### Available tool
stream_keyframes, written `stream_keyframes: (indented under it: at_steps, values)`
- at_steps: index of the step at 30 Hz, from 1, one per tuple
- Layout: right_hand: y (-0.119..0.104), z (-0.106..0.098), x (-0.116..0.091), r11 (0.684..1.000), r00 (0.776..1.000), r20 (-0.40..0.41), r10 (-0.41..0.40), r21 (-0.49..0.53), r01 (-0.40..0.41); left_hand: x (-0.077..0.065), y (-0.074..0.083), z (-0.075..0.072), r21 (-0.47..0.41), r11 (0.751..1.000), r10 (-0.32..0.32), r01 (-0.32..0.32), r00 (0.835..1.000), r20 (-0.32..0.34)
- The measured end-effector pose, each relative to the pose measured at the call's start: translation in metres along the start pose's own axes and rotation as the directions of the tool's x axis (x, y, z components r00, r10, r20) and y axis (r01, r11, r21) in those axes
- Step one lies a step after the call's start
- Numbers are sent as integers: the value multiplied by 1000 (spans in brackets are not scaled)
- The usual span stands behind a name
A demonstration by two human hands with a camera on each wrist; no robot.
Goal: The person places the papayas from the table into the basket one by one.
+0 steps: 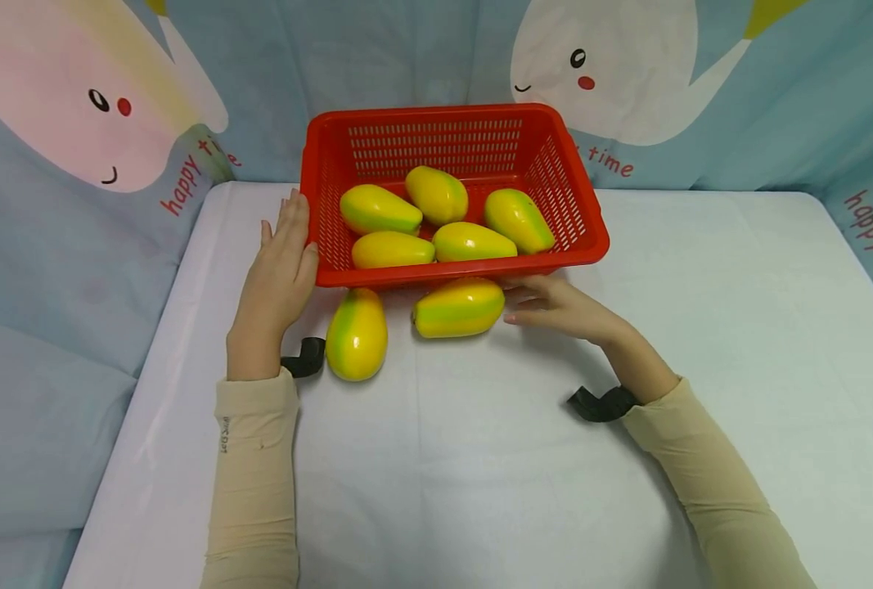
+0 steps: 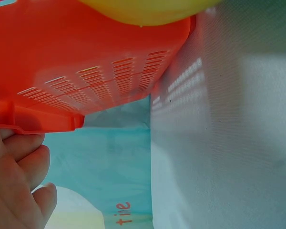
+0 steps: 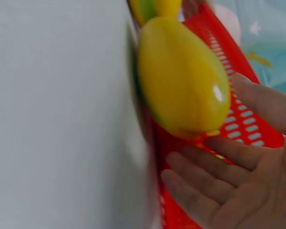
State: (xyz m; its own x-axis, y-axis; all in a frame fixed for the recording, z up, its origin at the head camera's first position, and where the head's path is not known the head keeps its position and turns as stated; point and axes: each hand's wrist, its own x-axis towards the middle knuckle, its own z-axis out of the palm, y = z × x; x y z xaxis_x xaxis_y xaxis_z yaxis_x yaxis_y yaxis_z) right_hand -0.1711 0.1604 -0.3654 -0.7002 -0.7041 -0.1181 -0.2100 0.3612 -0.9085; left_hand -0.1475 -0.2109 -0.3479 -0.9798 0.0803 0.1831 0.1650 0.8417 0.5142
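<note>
A red plastic basket (image 1: 454,276) holds several yellow-green papayas, among them one at the back (image 1: 437,196). In front of it on the white cloth lie two more: an upright-pointing papaya (image 1: 357,335) at left and a sideways papaya (image 1: 458,308) by the basket's front wall. My left hand (image 1: 277,270) rests with extended fingers along the basket's left rim; the left wrist view shows its fingertips (image 2: 35,164) at the rim. Beside the sideways papaya's right end is my right hand (image 1: 554,307), fingers spread. In the right wrist view its palm faces that papaya (image 3: 181,78) without gripping it.
A white-covered table (image 1: 443,474) extends in front and to the right. Behind the basket hangs a blue curtain (image 1: 399,49) with cartoon whales. Black straps (image 1: 604,404) show at both wrists.
</note>
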Motion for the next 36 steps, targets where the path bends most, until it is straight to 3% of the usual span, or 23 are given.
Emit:
stream_keyframes:
  at_steps: [7,13,16,25,36]
  values:
    - [2,8,4,999,999,-46,-29,17,30,-1,0,0,0,1000,2,-2,1000,-1]
    - [-2,11,5,998,998,-53,27,56,-24,-1,0,0,-7,1000,7,-7,1000,-3]
    - [-3,13,4,999,999,-15,29,33,-29,0,-1,0,-12,1000,12,-12,1000,-8]
    - [-2,19,4,998,988,144,-61,-22,65,0,0,0,-13,1000,13,-13,1000,-8]
    - [-6,25,4,996,980,197,-42,-75,58,-1,0,0,-3,1000,2,-2,1000,-2]
